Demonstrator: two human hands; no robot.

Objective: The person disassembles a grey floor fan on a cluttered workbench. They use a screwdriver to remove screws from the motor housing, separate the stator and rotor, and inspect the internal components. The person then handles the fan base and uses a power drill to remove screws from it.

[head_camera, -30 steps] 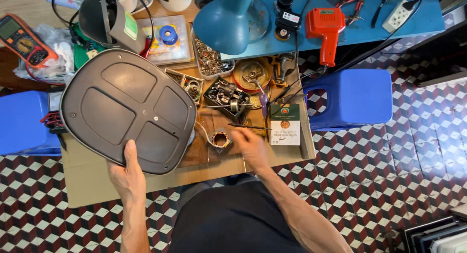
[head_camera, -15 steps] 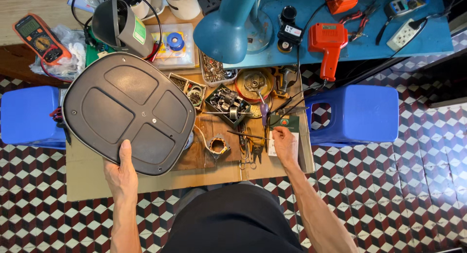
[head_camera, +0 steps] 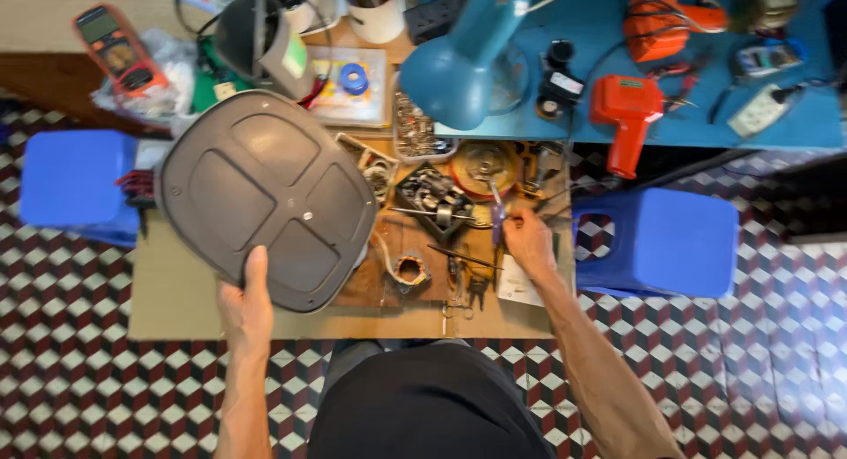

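Fingers (head_camera: 256,263) of the left hand (head_camera: 244,304) curl over the near rim of the dark grey panel (head_camera: 265,199), thumb up on its face, gripping it tilted above the cardboard sheet (head_camera: 176,291) on the floor. To the right of the panel, the right hand (head_camera: 528,243) has moved: half a second ago it lay lower, over the white slip of paper (head_camera: 516,287); now it has reached farther out and its fingers pinch the handle of a small purple-handled tool (head_camera: 497,214), closed around it. The panel has hardly shifted in that time, so the left hand only steadies it while the right picks up a tool.

Right of the panel lie one copper coil (head_camera: 410,269) and one tray of metal parts (head_camera: 437,199), with one round copper-coloured disc (head_camera: 483,166) beyond it. Two blue plastic stools (head_camera: 657,243) flank the cardboard, one on either side of the panel. Farther off, past the panel's far edge, stand one teal desk lamp (head_camera: 454,71), one orange multimeter (head_camera: 115,48) to the left, and two orange power tools (head_camera: 628,115) on the blue bench to the right.
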